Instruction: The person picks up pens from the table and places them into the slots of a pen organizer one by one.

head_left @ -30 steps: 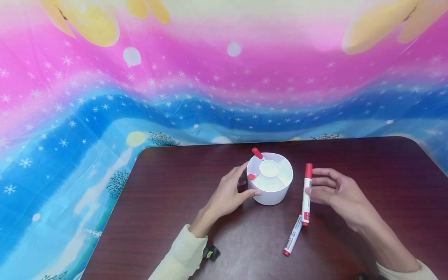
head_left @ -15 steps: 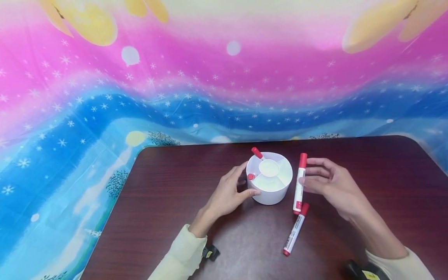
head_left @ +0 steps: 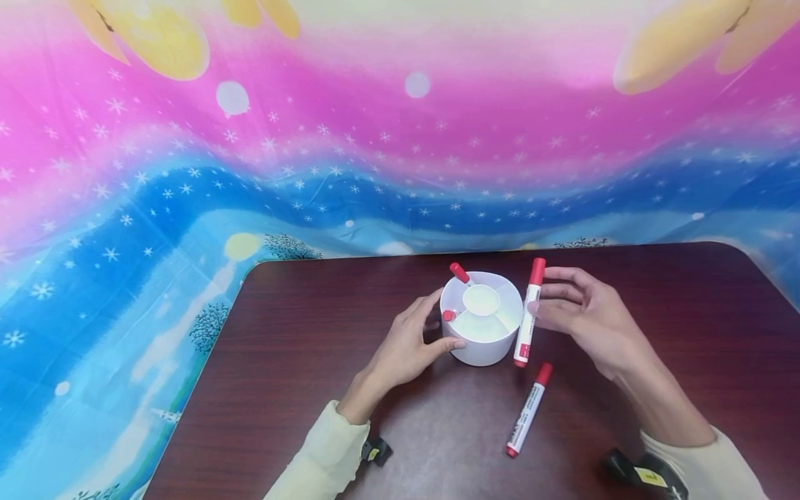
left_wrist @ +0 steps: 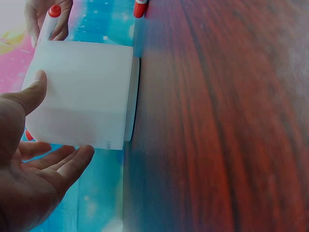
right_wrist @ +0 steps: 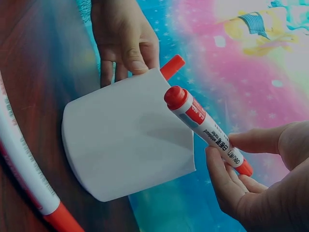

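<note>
A round white pen holder (head_left: 481, 353), divided into compartments, stands upright on the table. Two red-capped markers poke out of its left side, a tilted one (head_left: 459, 272) at the back and another (head_left: 448, 316) nearer the front. My left hand (head_left: 409, 344) holds the holder's left side, thumb in front and fingers round behind; the left wrist view shows the thumb (left_wrist: 36, 92) against the white wall. My right hand (head_left: 594, 323) pinches a red-and-white whiteboard marker (right_wrist: 212, 137) between thumb and fingers, red cap up, just beside the holder's right rim.
Another red-capped marker (head_left: 528, 411) lies slantwise on the dark wooden table (head_left: 312, 319), in front of the holder. Behind the table hangs a pink and blue patterned cloth (head_left: 375, 139). Black wrist devices (head_left: 644, 476) sit near the sleeves.
My right hand has carried the marker left and away from me, from above the lying marker to beside the holder, tilting it slightly. The left hand and holder have stayed in place.
</note>
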